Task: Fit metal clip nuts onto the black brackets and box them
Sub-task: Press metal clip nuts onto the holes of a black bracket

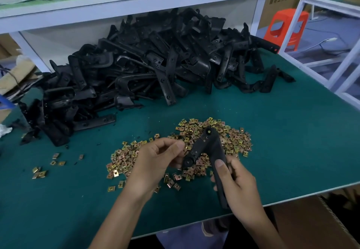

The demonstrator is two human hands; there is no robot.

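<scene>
My right hand [234, 182] grips the long arm of a black V-shaped bracket [209, 147], thumb lying on top of it. The bracket's shorter arm slants toward my left hand [155, 161], whose curled fingertips pinch at a clip nut against that arm near its edge; the nut itself is mostly hidden. Beneath both hands, a loose heap of gold-coloured metal clip nuts [233, 139] spreads over the green table mat [282, 151]. A big pile of black brackets [146, 69] fills the back of the table.
A few stray clip nuts [40, 171] lie at the left. An open cardboard box [311, 221] stands below the table's front right edge. A white shelf [136, 1] hangs over the bracket pile. A red stool [286, 26] stands beyond the right edge.
</scene>
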